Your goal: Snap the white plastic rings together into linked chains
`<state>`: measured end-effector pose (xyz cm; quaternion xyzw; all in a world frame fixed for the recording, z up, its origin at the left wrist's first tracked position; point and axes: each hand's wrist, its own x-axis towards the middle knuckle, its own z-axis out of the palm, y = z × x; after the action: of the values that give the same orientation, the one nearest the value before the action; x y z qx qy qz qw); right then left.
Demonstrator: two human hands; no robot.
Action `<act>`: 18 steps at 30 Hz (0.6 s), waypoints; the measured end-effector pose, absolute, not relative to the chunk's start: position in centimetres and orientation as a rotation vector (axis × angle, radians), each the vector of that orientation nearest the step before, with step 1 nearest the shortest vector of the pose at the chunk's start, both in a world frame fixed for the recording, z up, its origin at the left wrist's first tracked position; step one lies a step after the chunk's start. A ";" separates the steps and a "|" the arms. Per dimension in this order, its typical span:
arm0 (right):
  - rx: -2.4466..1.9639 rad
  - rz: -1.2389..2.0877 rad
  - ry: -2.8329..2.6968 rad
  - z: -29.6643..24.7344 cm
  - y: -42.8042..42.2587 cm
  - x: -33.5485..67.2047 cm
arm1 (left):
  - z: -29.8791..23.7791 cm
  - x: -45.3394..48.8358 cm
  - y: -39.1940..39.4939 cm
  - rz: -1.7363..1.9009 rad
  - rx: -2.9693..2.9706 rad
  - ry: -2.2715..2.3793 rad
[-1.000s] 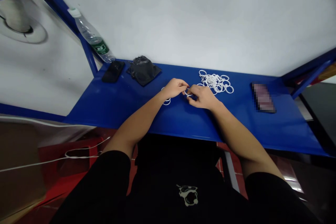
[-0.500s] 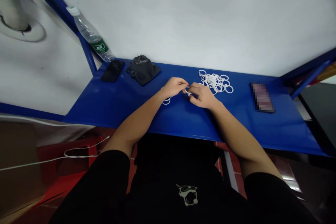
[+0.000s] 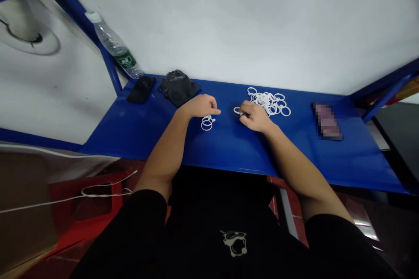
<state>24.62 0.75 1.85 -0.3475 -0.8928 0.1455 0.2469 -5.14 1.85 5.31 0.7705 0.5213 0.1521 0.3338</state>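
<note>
Just above a few white plastic rings [image 3: 207,128] with small knobs on their edges, my left hand [image 3: 200,106] hovers. Its thumb and forefinger are apart with nothing between them; the other fingers are tucked underneath, partly hidden. My right hand [image 3: 254,117] pinches a single white ring [image 3: 236,110] at its knob, and the loop sticks out to the left of the fingertips. Behind that hand lies a tangled heap of similar white rings [image 3: 270,102], partly covered by the knuckles.
The blue tabletop [image 3: 229,148] meets a white wall. At the back left are a crumpled black plastic bag [image 3: 178,87], a black phone [image 3: 141,89] and a leaning water bottle [image 3: 114,45]. Another phone [image 3: 327,121], blurred, lies right. A red stool [image 3: 88,222] stands below.
My hands have parted. The left let go of the ring both were holding and moved left over the small group; the right keeps the ring, nearly in place.
</note>
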 end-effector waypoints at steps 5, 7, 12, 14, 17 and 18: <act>-0.956 0.390 -2.460 1.7 0.9 24.4 | 5.6 -7.5 2.5 0.053 2.009 1.462; -0.984 0.386 -2.463 1.6 1.0 24.5 | 5.3 -7.6 2.6 0.026 2.013 1.476; -1.050 0.383 -2.491 1.4 1.3 24.5 | 3.9 -5.8 2.4 0.230 2.024 1.541; -1.058 0.372 -2.503 1.4 1.3 24.5 | 3.5 -4.6 2.1 0.291 2.031 1.567; -1.064 0.360 -2.526 1.4 1.2 24.4 | 3.1 -3.0 1.7 0.322 2.065 1.573; -1.068 0.360 -2.538 1.4 1.2 24.4 | 3.1 -2.5 1.5 0.322 2.080 1.570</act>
<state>24.40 1.22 1.38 -0.3782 -0.8988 0.1275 0.1815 -2.51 1.51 3.06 0.7660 0.5780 0.1184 0.2551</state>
